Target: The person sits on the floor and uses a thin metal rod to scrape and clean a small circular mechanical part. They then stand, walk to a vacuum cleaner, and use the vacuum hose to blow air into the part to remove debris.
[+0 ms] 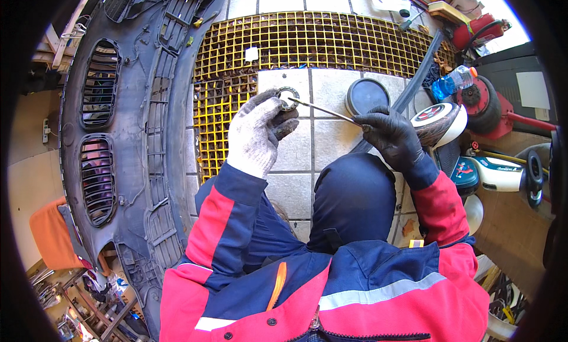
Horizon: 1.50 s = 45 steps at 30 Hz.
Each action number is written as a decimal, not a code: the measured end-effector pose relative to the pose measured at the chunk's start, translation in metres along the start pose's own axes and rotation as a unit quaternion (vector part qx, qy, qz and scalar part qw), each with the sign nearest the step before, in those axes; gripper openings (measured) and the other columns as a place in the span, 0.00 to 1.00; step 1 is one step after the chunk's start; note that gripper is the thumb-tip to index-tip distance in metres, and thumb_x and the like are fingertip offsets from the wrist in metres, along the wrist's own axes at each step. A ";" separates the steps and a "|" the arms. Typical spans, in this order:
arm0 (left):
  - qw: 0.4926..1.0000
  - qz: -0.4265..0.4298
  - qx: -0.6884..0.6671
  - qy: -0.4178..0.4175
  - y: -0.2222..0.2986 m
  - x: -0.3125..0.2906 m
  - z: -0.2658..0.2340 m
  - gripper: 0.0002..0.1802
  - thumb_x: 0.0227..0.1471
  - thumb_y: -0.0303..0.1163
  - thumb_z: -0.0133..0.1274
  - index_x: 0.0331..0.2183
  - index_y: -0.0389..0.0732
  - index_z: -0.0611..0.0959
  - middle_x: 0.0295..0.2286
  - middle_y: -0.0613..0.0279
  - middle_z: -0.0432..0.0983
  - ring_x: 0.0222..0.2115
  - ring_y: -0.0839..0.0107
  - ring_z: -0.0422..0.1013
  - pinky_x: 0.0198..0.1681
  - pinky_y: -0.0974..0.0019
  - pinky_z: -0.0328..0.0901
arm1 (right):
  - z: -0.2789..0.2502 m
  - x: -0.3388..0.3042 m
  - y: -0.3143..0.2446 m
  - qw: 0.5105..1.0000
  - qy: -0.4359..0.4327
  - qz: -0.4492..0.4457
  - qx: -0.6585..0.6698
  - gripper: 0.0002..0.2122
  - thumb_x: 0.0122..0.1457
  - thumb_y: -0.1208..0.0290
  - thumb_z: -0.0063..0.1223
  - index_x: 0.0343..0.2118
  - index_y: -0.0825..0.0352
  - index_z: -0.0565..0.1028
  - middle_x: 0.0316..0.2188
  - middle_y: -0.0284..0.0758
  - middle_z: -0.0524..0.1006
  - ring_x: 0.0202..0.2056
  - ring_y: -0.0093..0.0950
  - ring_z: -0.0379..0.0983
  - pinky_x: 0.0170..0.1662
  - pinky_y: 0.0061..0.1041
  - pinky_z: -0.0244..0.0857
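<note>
My left hand (258, 126), in a dirty white work glove with dark fingers, pinches a small dark ring-shaped part (280, 104), which looks like a bearing. My right hand (390, 136), in a black glove, grips a thin, rod-like tool (326, 110). The tool's far tip touches or overlaps the ring; I cannot tell which, nor what kind of tip it has. Both hands are raised in front of my knees (355, 194). Beyond the right hand, a round dark lid or shallow dish (368, 97) lies on the tiles.
A large black car bumper (133, 135) with grilles stands along the left. Yellow grating (307, 40) crosses the pale tiled floor (288, 191). At the right are a dark strip (417, 73), a water bottle (452, 83), a white-and-black wheeled board (441, 123) and a red jack (503, 108).
</note>
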State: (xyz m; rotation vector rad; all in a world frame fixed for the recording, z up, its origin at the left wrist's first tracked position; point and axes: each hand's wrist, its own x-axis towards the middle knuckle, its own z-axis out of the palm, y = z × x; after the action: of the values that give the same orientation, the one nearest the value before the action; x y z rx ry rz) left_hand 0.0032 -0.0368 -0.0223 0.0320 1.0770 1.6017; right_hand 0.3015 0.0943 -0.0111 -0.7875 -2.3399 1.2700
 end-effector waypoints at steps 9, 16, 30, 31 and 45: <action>1.000 0.010 0.010 0.004 0.000 -0.001 -0.002 0.19 0.67 0.27 0.58 0.58 0.36 0.82 0.44 0.51 0.86 0.42 0.54 0.85 0.46 0.52 0.82 | 0.010 -0.006 0.006 0.986 -0.049 0.076 0.136 0.13 0.72 0.79 0.60 0.56 0.67 0.85 0.41 0.31 0.86 0.37 0.18 0.78 0.44 0.24 0.76; 1.000 0.015 0.004 0.016 0.000 -0.001 0.000 0.19 0.67 0.27 0.58 0.58 0.36 0.82 0.44 0.52 0.85 0.42 0.53 0.84 0.46 0.53 0.81 | 0.001 -0.007 0.008 0.968 -0.094 0.147 0.180 0.13 0.73 0.79 0.60 0.57 0.68 0.85 0.42 0.31 0.86 0.38 0.19 0.78 0.45 0.23 0.77; 1.000 -0.004 -0.024 0.000 0.002 -0.002 0.004 0.17 0.68 0.26 0.57 0.56 0.36 0.82 0.42 0.51 0.86 0.40 0.56 0.85 0.43 0.56 0.82 | 0.011 0.000 0.000 0.999 0.012 0.021 -0.030 0.15 0.63 0.79 0.66 0.53 0.64 0.86 0.44 0.40 0.82 0.43 0.34 0.83 0.47 0.32 0.77; 0.999 -0.006 -0.037 -0.005 0.002 -0.002 0.003 0.17 0.68 0.25 0.57 0.56 0.35 0.81 0.42 0.51 0.87 0.39 0.57 0.85 0.41 0.57 0.83 | 0.014 0.003 -0.003 0.998 0.028 -0.010 -0.063 0.15 0.61 0.77 0.68 0.52 0.62 0.87 0.43 0.43 0.82 0.40 0.37 0.83 0.44 0.34 0.78; 0.999 -0.021 -0.047 0.005 0.000 0.001 -0.001 0.16 0.68 0.27 0.56 0.55 0.35 0.83 0.42 0.50 0.86 0.41 0.56 0.86 0.44 0.56 0.83 | 0.011 0.013 0.001 0.938 0.048 -0.154 -0.306 0.27 0.50 0.82 0.72 0.56 0.56 0.85 0.42 0.39 0.82 0.41 0.42 0.81 0.42 0.41 0.77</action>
State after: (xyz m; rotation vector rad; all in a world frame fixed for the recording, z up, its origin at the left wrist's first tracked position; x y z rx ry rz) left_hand 0.0021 -0.0368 -0.0234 -0.0618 1.0026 1.6136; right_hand 0.2856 0.0963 -0.0171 -0.5923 -2.6624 0.3558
